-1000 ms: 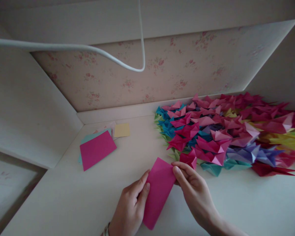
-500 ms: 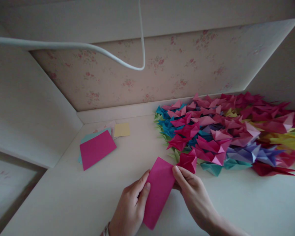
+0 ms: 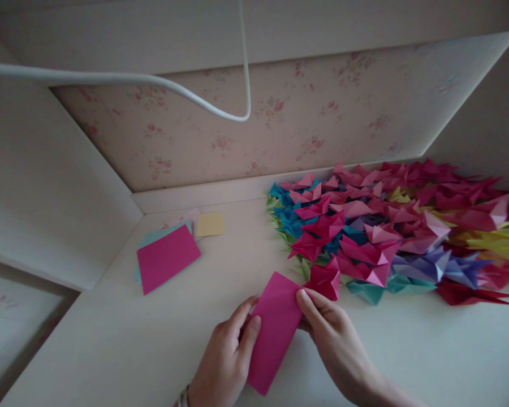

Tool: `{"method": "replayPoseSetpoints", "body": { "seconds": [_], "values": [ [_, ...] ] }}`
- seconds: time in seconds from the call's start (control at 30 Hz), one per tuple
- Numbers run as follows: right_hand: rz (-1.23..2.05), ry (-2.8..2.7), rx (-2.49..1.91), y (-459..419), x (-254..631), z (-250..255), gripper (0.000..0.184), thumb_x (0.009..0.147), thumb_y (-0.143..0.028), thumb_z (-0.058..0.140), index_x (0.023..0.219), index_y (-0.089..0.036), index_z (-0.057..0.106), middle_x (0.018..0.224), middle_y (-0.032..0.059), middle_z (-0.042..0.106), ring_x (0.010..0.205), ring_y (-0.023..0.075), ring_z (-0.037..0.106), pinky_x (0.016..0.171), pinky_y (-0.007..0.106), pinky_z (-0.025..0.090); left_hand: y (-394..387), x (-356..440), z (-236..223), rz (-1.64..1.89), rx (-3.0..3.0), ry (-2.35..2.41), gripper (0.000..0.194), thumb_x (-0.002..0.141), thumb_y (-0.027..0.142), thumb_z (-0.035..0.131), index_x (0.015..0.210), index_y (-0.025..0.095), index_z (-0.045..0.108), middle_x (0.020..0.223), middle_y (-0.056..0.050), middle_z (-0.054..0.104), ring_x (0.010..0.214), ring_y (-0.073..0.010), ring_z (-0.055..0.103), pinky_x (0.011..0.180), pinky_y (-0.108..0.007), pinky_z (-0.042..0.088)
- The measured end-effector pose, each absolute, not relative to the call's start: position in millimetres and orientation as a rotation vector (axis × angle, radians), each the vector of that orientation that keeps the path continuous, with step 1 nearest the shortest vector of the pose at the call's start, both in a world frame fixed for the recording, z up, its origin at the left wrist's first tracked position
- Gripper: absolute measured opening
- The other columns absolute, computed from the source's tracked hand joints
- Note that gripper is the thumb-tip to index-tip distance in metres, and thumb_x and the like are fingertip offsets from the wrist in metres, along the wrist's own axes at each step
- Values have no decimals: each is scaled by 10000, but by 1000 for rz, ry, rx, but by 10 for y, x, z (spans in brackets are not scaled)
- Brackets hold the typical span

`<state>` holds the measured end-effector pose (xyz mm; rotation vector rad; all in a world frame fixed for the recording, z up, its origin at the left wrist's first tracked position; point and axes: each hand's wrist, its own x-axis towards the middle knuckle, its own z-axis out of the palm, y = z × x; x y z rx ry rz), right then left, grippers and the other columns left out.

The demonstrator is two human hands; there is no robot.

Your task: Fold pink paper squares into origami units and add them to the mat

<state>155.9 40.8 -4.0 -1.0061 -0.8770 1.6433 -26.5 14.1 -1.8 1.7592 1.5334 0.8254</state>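
A narrow rectangle of magenta paper [image 3: 275, 333], seemingly folded, is held between my hands above the white desk. My left hand [image 3: 229, 353] grips its left long edge, thumb on top and the other fingers mostly underneath. At the upper right edge, my right hand [image 3: 328, 330] pinches the paper between thumb and fingers. Just beyond my right hand lies a folded magenta paper piece [image 3: 324, 280], at the near corner of a large spread of colourful folded paper pieces [image 3: 365, 226].
On the left of the desk [image 3: 110, 350], a magenta sheet [image 3: 168, 259] lies over light blue paper [image 3: 152, 236], beside a small yellow square [image 3: 210, 224]. A white cable [image 3: 186, 100] hangs across the view before the floral back wall [image 3: 271, 130]. A white side panel [image 3: 55, 186] stands left.
Hardly anything differs. Both hands keep their grip on the magenta paper, which has shifted very slightly to the right.
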Motion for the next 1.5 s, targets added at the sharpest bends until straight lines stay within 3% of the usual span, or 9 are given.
{"method": "replayPoseSetpoints", "body": {
  "seconds": [0.3,0.67,0.83,1.5],
  "values": [
    [1774,-886,-1003,390,1524,-12,365,892,-496,636,790,-154,715,758,38,726,729,204,674,764,319,551,122,-289,-48,893,1817,1559,357,1002,331,446,1281,201,626,1226,-59,732,1106,-179,700,937,-205,542],
    [1736,-866,-1028,390,1544,-31,465,912,-547,583,827,-113,726,761,72,731,702,207,664,754,341,538,120,-283,-98,893,1847,1545,372,1015,311,420,1332,216,588,1276,-48,703,1150,-163,673,973,-217,520],
    [1688,-820,-1035,413,1556,-10,463,890,-558,608,832,-114,729,737,71,726,660,203,650,682,325,531,114,-281,-87,896,1858,1514,361,1013,297,434,1337,231,579,1281,-36,701,1154,-155,670,973,-205,518],
    [1931,-1077,-1033,317,1490,-158,486,858,-594,619,711,-133,657,654,40,657,626,191,638,715,342,544,117,-310,-107,930,1918,1611,389,1011,280,412,1326,146,597,1293,-104,684,1166,-188,664,980,-242,523]
  ]
}}
